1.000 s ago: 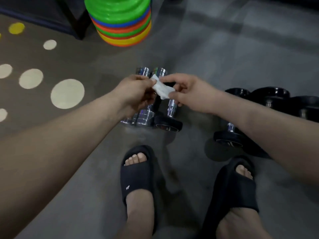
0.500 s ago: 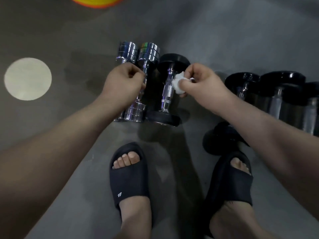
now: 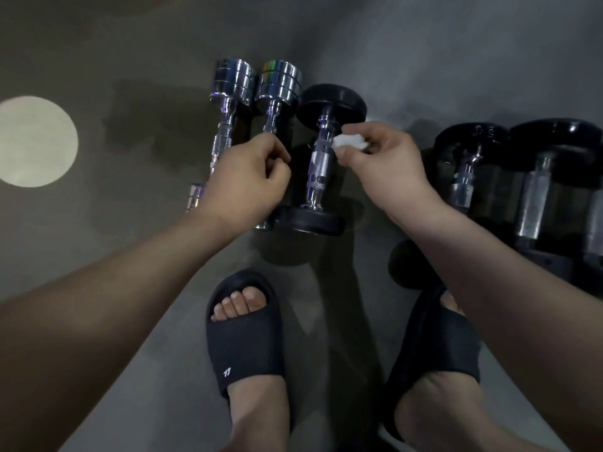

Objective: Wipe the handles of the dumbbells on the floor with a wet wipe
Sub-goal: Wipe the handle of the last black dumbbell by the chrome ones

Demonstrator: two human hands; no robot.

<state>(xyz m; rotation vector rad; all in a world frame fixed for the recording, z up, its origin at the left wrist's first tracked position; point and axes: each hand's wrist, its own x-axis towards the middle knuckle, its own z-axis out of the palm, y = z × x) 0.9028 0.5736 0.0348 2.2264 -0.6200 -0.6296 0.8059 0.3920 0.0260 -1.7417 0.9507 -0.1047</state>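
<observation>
Two chrome dumbbells (image 3: 232,102) lie side by side on the grey floor, with a black-ended dumbbell (image 3: 318,164) just to their right. My right hand (image 3: 385,164) pinches a crumpled white wet wipe (image 3: 348,141) against the upper right side of that dumbbell's knurled handle. Curled and holding nothing, my left hand (image 3: 248,181) hovers over the second chrome dumbbell's (image 3: 277,89) handle and hides its lower part.
Several larger black dumbbells (image 3: 538,177) lie in a row at the right. A pale round spot (image 3: 36,140) marks the brown mat at the left. My feet in black slides (image 3: 244,340) stand just below the dumbbells.
The two hands have separated, and only the right one now holds the wipe. The right hand brought it down to the black dumbbell's handle. The view tilted downward, so the coloured plates left the frame.
</observation>
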